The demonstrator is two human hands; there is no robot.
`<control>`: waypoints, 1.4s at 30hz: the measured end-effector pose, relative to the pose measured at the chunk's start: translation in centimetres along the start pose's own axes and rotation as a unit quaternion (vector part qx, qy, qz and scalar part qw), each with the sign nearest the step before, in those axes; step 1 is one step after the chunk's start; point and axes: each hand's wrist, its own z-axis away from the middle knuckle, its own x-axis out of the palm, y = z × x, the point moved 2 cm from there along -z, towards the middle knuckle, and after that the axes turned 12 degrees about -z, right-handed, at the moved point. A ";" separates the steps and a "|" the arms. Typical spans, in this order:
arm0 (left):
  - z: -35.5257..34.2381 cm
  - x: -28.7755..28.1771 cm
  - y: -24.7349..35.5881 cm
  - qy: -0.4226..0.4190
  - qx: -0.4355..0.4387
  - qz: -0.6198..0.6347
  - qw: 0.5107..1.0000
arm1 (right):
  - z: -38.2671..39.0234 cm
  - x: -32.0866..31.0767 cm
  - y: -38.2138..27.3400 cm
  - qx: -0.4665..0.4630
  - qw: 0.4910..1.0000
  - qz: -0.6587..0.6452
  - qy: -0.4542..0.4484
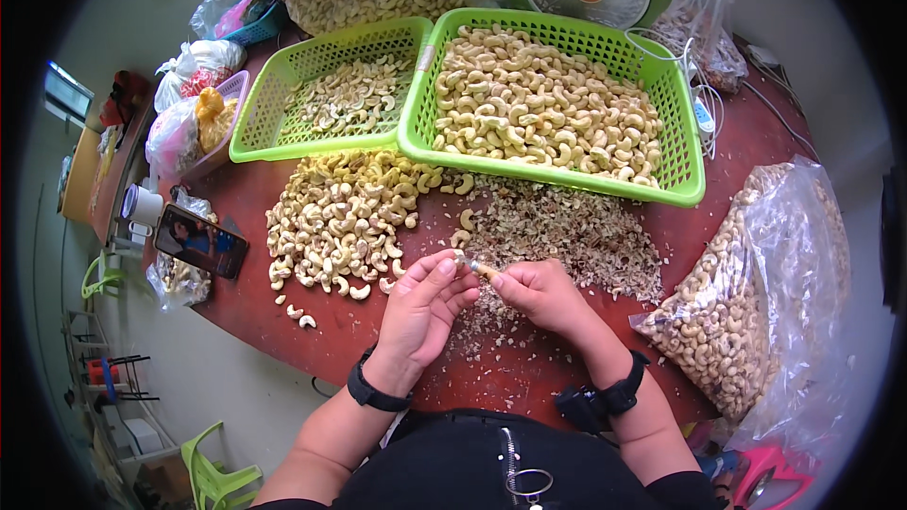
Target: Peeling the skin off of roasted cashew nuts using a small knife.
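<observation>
Nearest the camera: black top (435, 467) with a zip (509, 449) and metal ring (528, 483) down the front. Beyond it both forearms reach over the red desk (248, 307), a dark band (376, 387) on the left wrist, another on the right.

Left hand (422, 307): thumb and index pinching a pale bit, looks like a single cashew (460, 256); other fingers loosely curled. Right hand (546, 293): thumb and bent fingers pinching the handle of a small tool (486, 271).

Key relation: cashew sits up and left of the right fingers, in line with the tool. Tool's long axis slants from right hand up-left to the nut, its far end at the left fingertips. Left hand is nearer, being on the nut; right fingers are apart from it, with the tool between. Nut's own long axis too small to tell; can't tell if the tip touches.

Around: loose cashew pile (338, 217) beyond and left of the left hand; skin flakes (581, 241) just beyond the right; green basket of nuts (548, 180) behind those; plastic bag of cashews (723, 326) to the right.
</observation>
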 end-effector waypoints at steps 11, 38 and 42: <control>0.2 0.6 0.1 -0.017 0.033 -0.007 0.999 | 0.0 0.1 -0.3 -0.017 1.000 -0.004 -0.020; 0.3 0.7 0.2 -0.003 0.038 0.007 0.999 | -0.1 0.0 -0.2 -0.016 1.000 0.021 -0.014; 0.3 0.8 0.2 -0.017 0.036 -0.004 0.999 | 0.0 0.0 -0.4 -0.021 0.999 0.018 -0.022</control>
